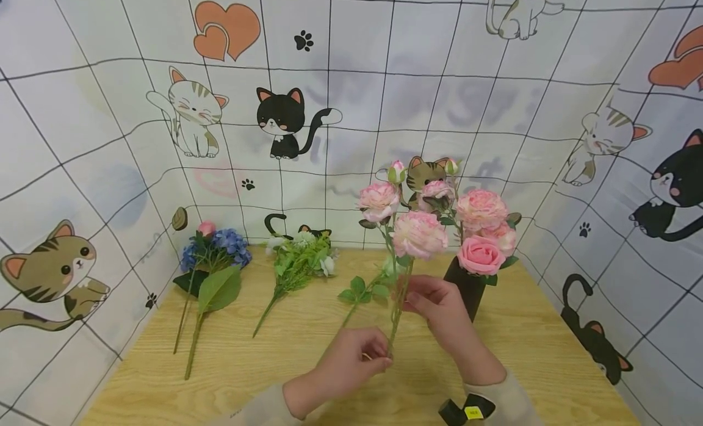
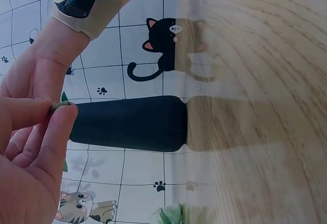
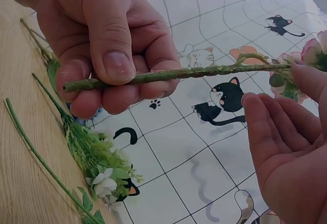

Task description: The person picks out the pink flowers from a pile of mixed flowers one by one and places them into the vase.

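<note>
An artificial pink peony spray stands upright between my hands, with two large blooms and a bud. Near the bottom of its green stem, my left hand pinches it between thumb and fingers. Higher up, below the blooms, my right hand holds the stem with thumb and fingertips. Just behind the right hand is a dark tapered vase, partly hidden by that hand in the head view. Pink flowers fill the vase's mouth.
On the wooden table, blue hydrangeas with a pink bud lie at the left. A bunch of white flowers and greenery lies beside them. Behind my hands is another leafy stem. Cat-printed walls enclose the table.
</note>
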`<state>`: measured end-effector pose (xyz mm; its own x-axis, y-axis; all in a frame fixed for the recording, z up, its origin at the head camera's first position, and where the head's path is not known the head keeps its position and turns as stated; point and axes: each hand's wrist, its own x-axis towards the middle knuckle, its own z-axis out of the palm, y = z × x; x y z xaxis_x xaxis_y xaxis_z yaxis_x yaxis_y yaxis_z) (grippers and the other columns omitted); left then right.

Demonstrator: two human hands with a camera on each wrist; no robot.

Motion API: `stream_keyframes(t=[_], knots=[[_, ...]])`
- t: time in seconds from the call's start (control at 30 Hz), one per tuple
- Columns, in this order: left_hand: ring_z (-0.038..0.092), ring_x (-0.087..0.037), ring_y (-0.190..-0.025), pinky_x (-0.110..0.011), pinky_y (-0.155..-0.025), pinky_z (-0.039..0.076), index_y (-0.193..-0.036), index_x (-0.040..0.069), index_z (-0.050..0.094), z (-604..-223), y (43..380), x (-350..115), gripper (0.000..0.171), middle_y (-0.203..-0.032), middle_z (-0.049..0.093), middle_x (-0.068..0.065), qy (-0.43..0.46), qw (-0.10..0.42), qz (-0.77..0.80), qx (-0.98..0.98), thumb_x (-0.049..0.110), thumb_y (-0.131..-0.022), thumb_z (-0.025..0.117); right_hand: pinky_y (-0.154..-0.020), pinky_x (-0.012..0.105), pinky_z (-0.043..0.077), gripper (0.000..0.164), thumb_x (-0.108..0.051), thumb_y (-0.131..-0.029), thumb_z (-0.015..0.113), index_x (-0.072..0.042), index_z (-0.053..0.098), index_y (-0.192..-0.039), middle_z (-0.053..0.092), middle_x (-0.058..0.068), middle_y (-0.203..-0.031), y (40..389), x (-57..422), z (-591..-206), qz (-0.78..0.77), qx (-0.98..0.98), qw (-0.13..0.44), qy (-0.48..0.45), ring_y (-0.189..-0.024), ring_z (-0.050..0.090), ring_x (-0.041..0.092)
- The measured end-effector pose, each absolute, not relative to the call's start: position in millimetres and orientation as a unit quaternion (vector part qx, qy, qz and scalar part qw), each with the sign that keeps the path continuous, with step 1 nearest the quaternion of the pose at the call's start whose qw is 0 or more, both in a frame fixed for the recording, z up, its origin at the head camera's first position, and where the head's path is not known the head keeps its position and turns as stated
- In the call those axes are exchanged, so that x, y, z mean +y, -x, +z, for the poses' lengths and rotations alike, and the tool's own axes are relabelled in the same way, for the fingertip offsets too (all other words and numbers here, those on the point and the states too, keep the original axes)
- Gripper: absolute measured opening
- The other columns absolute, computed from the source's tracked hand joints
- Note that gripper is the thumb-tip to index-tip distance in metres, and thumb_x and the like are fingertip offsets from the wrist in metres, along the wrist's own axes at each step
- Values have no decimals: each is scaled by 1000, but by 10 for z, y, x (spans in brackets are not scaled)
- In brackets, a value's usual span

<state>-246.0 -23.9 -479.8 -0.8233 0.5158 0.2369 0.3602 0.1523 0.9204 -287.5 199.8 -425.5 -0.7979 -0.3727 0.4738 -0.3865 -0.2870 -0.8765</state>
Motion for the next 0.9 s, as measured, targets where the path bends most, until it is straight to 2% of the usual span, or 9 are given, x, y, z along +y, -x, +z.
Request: stream_keyframes(t=[0.1, 0.33, 0.7, 0.9], knots=[[70, 3, -79, -20, -70, 61, -93, 10, 72, -4809, 2452, -234, 7, -90, 78, -10, -303, 76, 593, 742, 8, -97, 77, -92, 27, 63, 38, 3, -108, 53, -19, 78, -126, 81, -5, -117, 2885, 2006, -4256, 750, -564, -28, -345, -107, 77, 8], [72, 2, -77, -19, -71, 61, -99, 0, 72, -4834, 2464, -226, 5, -92, 78, -22, -330, 116, 602, 717, 5, -99, 74, -97, 30, 61, 32, -1, -110, 52, -11, 76, -129, 80, 0, -120, 2898, 2010, -4233, 774, -500, -86, -378, -111, 77, 12], [74, 2, -81, -19, -74, 61, -100, -2, 70, -4839, 2458, -214, 10, -96, 77, -26, -351, 170, 598, 700, 8, -99, 74, -97, 30, 61, 42, 11, -108, 44, -9, 77, -125, 77, 0, -124, 2926, 2074, -4199, 797, -437, -126, -398, -113, 76, 13], [79, -13, -86, -21, -74, 63, -102, -1, 70, -4879, 2471, -213, 10, -98, 77, -26, -357, 176, 597, 697, 8, -100, 74, -93, 29, 63, 43, 13, -107, 44, -9, 77, -124, 80, 0, -119, 2906, 2079, -4197, 800, -443, -117, -388, -107, 78, 13]])
